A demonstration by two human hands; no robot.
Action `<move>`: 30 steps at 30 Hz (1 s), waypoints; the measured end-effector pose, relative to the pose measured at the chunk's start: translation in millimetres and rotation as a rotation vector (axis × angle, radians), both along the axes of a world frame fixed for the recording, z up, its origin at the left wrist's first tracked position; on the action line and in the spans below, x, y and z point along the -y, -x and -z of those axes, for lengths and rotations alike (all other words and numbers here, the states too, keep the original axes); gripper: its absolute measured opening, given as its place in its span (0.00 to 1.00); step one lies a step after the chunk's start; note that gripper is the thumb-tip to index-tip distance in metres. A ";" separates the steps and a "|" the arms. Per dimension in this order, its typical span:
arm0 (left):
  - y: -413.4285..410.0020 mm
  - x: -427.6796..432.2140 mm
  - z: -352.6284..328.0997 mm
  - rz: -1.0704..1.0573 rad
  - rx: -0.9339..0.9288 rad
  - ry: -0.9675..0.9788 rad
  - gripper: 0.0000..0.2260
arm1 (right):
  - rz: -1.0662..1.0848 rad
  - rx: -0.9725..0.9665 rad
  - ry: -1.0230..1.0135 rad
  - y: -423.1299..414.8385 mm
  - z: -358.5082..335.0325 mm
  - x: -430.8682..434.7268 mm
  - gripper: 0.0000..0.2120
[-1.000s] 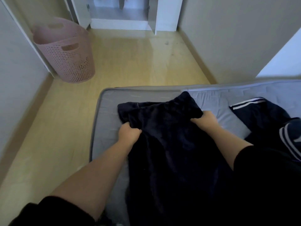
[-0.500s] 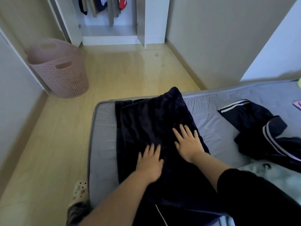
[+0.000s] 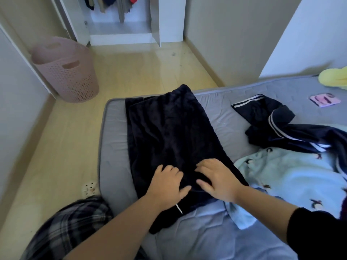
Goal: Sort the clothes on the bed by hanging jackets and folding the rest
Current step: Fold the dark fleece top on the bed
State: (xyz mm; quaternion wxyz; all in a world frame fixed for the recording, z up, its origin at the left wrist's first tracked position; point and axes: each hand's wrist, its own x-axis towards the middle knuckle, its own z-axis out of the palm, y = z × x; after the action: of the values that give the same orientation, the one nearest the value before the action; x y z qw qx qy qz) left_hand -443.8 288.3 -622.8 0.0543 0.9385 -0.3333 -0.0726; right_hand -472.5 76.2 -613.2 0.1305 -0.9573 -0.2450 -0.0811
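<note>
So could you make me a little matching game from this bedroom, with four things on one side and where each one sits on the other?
Things:
1. dark garment
2. pink laundry basket
3. striped navy garment
4. penguin-print fabric

Places:
A. on the floor, left of the bed
B. spread out under the left hand and right hand
C. crumpled on the bed, right of the dark garment
D. on the bed, just right of the right hand

Pairs: 1-B, 2-A, 3-C, 4-D
</note>
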 end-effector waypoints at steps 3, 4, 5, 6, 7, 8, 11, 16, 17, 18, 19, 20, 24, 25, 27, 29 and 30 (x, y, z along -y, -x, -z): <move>22.5 -0.4 9.5 -0.001 -0.211 -0.251 0.48 | -0.012 -0.155 0.448 24.0 19.7 7.9 0.40; 26.4 0.3 13.1 -0.007 -0.206 -0.311 0.50 | 0.000 -0.221 0.543 24.1 25.8 10.5 0.43; 27.9 1.7 15.6 -0.028 -0.183 -0.333 0.49 | 0.021 -0.277 0.601 21.3 29.8 10.6 0.46; 27.6 3.2 16.6 -0.057 -0.160 -0.339 0.47 | 0.051 -0.298 0.636 17.0 32.5 8.2 0.47; 26.9 4.7 16.3 -0.084 -0.147 -0.345 0.46 | 0.084 -0.295 0.663 12.6 33.5 3.0 0.47; 25.5 6.2 14.8 -0.103 -0.140 -0.357 0.45 | 0.111 -0.293 0.684 7.8 33.1 -4.1 0.46; 16.3 6.9 8.9 -0.096 -0.151 -0.361 0.42 | 0.089 -0.248 0.641 -5.2 22.5 -21.7 0.28; -19.4 -6.4 -39.5 -0.134 -0.418 -0.017 0.14 | 0.167 -0.406 0.396 -35.2 -44.3 -26.2 0.09; -27.1 -9.8 -53.8 -0.147 -0.464 0.028 0.11 | 0.170 -0.465 0.364 -40.2 -59.7 -25.3 0.07; -33.7 -12.7 -68.3 -0.163 -0.531 0.057 0.10 | 0.165 -0.534 0.341 -44.0 -74.4 -24.6 0.06; -38.4 -15.2 -82.1 -0.179 -0.619 0.073 0.11 | 0.162 -0.615 0.316 -46.0 -88.7 -24.6 0.05; -41.0 -17.1 -95.2 -0.186 -0.717 0.068 0.11 | 0.161 -0.712 0.298 -46.6 -101.7 -25.2 0.06; -38.6 -23.0 -121.9 -0.146 -1.047 -0.054 0.11 | 0.120 -1.110 0.359 -40.9 -131.8 -40.1 0.14; -36.4 -25.0 -122.5 -0.151 -1.056 -0.058 0.10 | 0.115 -1.122 0.367 -40.5 -133.0 -44.7 0.15; -37.1 -31.3 -123.3 -0.192 -0.953 0.007 0.09 | 0.135 -1.018 0.328 -44.8 -131.9 -48.8 0.13; -50.3 -41.2 -126.5 -0.240 -0.758 0.137 0.08 | 0.184 -0.808 0.268 -56.0 -132.1 -46.4 0.06; -59.6 -47.3 -129.0 -0.272 -0.668 0.209 0.07 | 0.207 -0.688 0.255 -63.7 -132.4 -43.5 0.03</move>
State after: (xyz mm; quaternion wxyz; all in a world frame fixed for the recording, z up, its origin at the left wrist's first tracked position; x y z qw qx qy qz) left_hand -384.1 335.6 -493.8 0.2649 0.8880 -0.1750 -0.3326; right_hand -408.8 119.7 -480.9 0.0759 -0.9568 -0.0968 0.2635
